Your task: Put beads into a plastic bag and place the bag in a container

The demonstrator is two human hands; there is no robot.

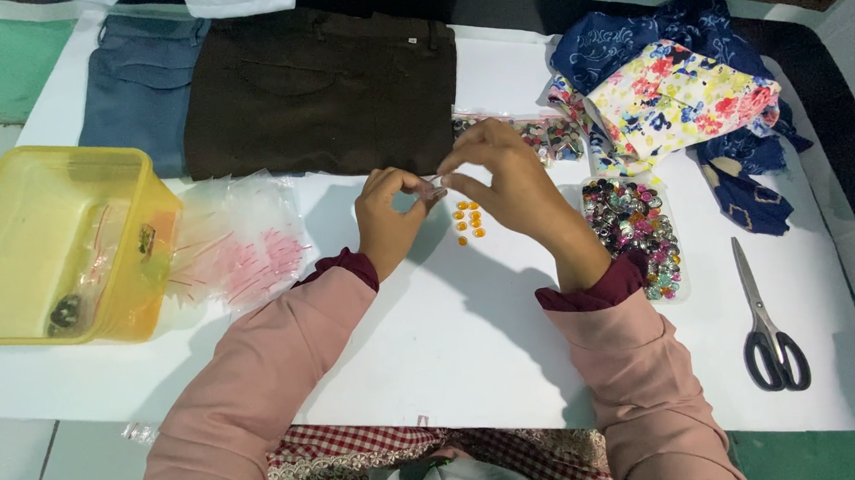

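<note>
My left hand [386,218] and my right hand [504,180] meet over the white sheet [475,347], pinching a small clear plastic bag [434,187] between their fingertips. Just below the bag lie several small orange beads [467,220] on the sheet. To the right of my right hand sits a clear tray of shiny mixed beads [635,235]. A second clear bag of beads [550,133] lies behind my right hand.
A yellow plastic tub [10,299] stands at the left, with a pile of small clear zip bags [237,243] beside it. Folded brown trousers [322,92] and blue jeans [141,85] lie at the back. Floral and blue fabric [677,82] is at the back right; scissors [770,331] at the right.
</note>
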